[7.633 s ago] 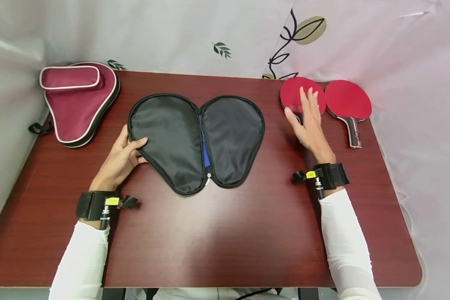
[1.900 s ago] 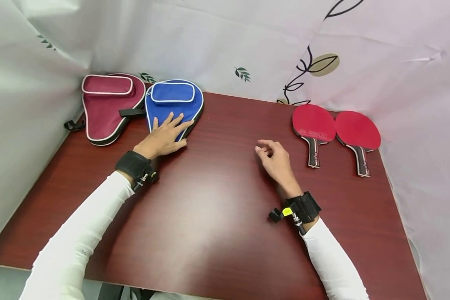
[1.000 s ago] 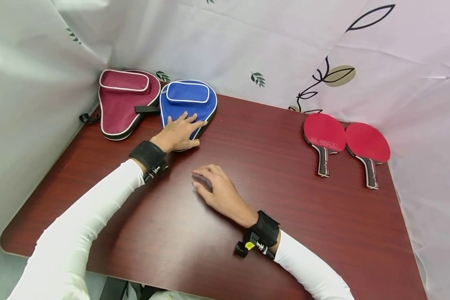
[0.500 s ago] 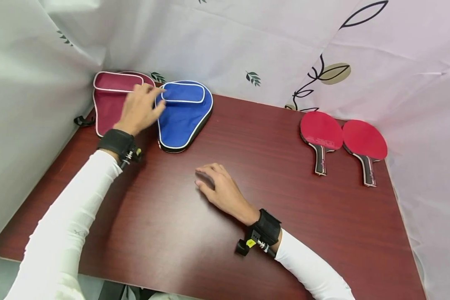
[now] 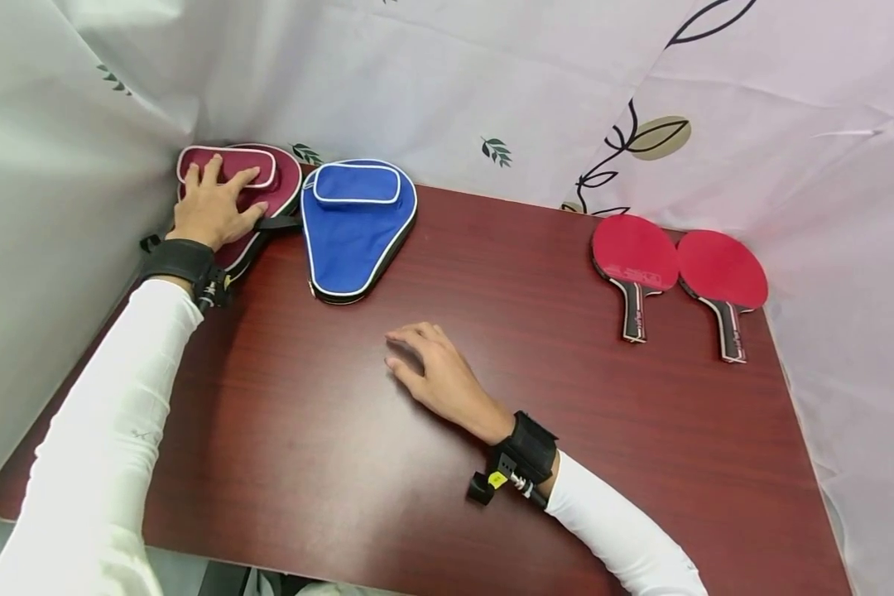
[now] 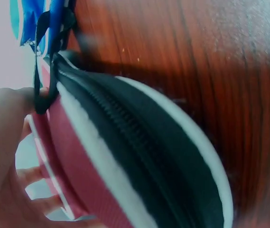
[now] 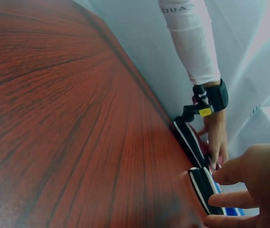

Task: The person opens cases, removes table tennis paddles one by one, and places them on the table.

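– Where are your hands rn?

– Nearest me, my right hand (image 5: 438,377) lies flat on the table (image 5: 387,480), fingers relaxed, holding nothing, approx mid-table.

– And the left?

– Further out, my left hand (image 5: 212,207) rests on the maroon case (image 5: 276,178) in the far left corner, fingers spread straight over its pocket, not gripping. Case is zipped; wrist cam shows its black zip edge (image 6: 139,156) w/ white piping.

– What's beside it?

– Blue case (image 5: 353,228) just right of it, a black strap (image 5: 277,222) lying btwn them. Two red paddles (image 5: 636,257) (image 5: 723,273) side by side far right, well apart from both hands.
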A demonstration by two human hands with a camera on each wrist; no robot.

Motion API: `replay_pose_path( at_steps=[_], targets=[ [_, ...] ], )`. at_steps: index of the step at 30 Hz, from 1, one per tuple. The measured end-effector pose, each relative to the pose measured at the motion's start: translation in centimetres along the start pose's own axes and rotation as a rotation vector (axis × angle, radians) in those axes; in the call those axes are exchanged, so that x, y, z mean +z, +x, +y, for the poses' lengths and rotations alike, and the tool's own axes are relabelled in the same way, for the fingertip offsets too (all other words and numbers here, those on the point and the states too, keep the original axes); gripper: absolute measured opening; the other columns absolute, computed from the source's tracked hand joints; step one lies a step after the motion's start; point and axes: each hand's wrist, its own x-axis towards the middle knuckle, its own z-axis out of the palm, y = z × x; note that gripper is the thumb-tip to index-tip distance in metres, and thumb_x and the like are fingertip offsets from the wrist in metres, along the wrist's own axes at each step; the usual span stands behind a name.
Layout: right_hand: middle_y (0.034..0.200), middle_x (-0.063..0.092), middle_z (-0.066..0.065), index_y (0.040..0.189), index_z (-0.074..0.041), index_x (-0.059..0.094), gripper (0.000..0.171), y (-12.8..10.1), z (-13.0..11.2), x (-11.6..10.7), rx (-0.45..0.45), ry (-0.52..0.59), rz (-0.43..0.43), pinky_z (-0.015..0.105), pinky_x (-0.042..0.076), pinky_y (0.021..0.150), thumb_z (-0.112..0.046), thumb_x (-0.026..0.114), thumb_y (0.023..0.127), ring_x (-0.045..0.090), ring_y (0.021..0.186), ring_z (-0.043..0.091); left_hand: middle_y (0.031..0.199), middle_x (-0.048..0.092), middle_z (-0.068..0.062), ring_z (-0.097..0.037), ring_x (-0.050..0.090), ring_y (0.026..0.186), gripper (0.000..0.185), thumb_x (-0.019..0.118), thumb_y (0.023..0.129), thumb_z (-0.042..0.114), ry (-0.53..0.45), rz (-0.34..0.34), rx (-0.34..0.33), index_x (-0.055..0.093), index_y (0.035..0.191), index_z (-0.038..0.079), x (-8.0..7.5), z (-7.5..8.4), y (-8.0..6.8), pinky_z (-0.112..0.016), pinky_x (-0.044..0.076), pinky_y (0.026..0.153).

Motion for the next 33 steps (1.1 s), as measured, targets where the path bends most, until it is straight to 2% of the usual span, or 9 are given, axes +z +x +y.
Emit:
replay_pose_path(
  at_steps=[7,14,21,24,29,33],
  targets=[
    [0.13,0.062,0.008,0.134,-0.006,0.064,0.037,0.2,-0.1,0.4,0.001,0.006,-0.012,0.039,0.047,0.102,-0.022,0.066,0.101,0.054,0.121,0.022,0.165,0.004,-0.027,-0.058,0.009,0.147,0.065,0.052,0.1,0.039,0.013,-0.036,-0.043,0.033,0.158,0.02,-0.8,-0.2,-3.5,-0.082,0.03,0.097],
    [0.132,0.061,0.009,0.134,-0.005,0.063,0.038,0.1,-0.4,0.6,-0.01,0.007,-0.014,0.041,0.046,0.103,-0.021,0.067,0.1,0.054,0.123,0.024,0.16,0.01,-0.032,-0.064,0.02,0.138,0.063,0.056,0.099,0.038,0.011,-0.066,-0.071,0.038,0.156,0.018,-1.3,1.3,-8.8,-0.081,0.036,0.091],
    [0.137,0.058,0.011,0.137,-0.005,0.061,0.041,-0.1,-0.8,0.5,-0.026,0.017,-0.021,0.044,0.044,0.106,-0.021,0.066,0.1,0.051,0.129,0.026,0.156,0.017,-0.035,-0.067,0.032,0.125,0.061,0.062,0.096,0.04,0.05,-0.05,-0.087,0.046,0.15,0.018,-1.1,5.0,-15.5,-0.079,0.043,0.079],
    [0.138,0.057,0.013,0.138,-0.006,0.061,0.043,-0.3,-1.2,0.7,-0.065,0.019,-0.019,0.045,0.045,0.106,-0.021,0.068,0.099,0.051,0.129,0.027,0.155,0.021,-0.035,-0.066,0.035,0.121,0.06,0.066,0.094,0.04,0.063,-0.02,-0.079,0.05,0.147,0.019,-0.7,6.8,-18.4,-0.077,0.046,0.072],
    [0.138,0.058,0.015,0.137,-0.006,0.061,0.046,-1.0,-3.1,1.7,-0.199,0.027,-0.027,0.043,0.041,0.111,-0.023,0.072,0.096,0.051,0.131,0.027,0.153,0.03,-0.037,-0.063,0.042,0.114,0.05,0.063,0.096,0.038,0.079,0.042,-0.043,0.057,0.143,0.02,-0.2,9.8,-23.0,-0.073,0.049,0.061],
    [0.135,0.062,0.011,0.134,-0.009,0.064,0.043,-2.3,-5.7,2.8,-0.348,0.033,-0.057,0.034,0.04,0.112,-0.025,0.072,0.095,0.055,0.129,0.022,0.152,0.035,-0.034,-0.059,0.044,0.119,0.047,0.053,0.102,0.039,0.054,-0.003,-0.026,0.053,0.148,0.027,-1.2,12.1,-25.8,-0.071,0.05,0.062]
  ],
)
